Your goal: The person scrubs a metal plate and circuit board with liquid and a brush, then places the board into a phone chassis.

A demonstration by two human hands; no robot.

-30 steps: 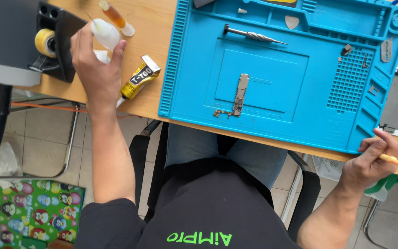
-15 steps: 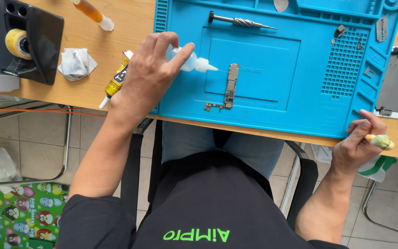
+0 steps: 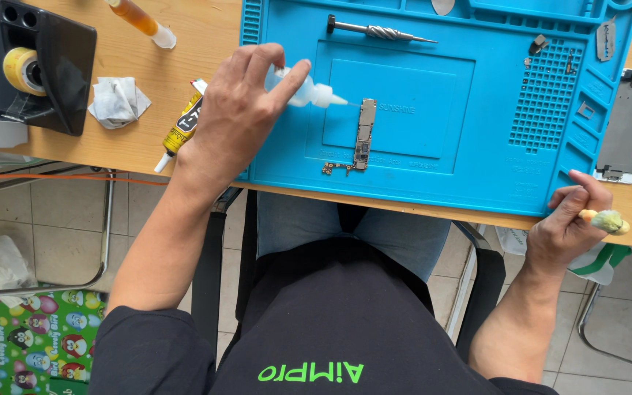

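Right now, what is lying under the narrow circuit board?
The circuit board lies flat on the blue mat, inside its raised middle panel. The mat rests on the wooden table. Whatever is directly beneath the board is covered, so I cannot see it.

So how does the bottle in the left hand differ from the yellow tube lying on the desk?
The squeeze bottle is clear and whitish; the glue tube is yellow and black. The bottle is gripped by the left hand, nozzle aimed at the circuit board over the blue mat; the tube lies untouched on the wooden desk. Both have a tapered nozzle.
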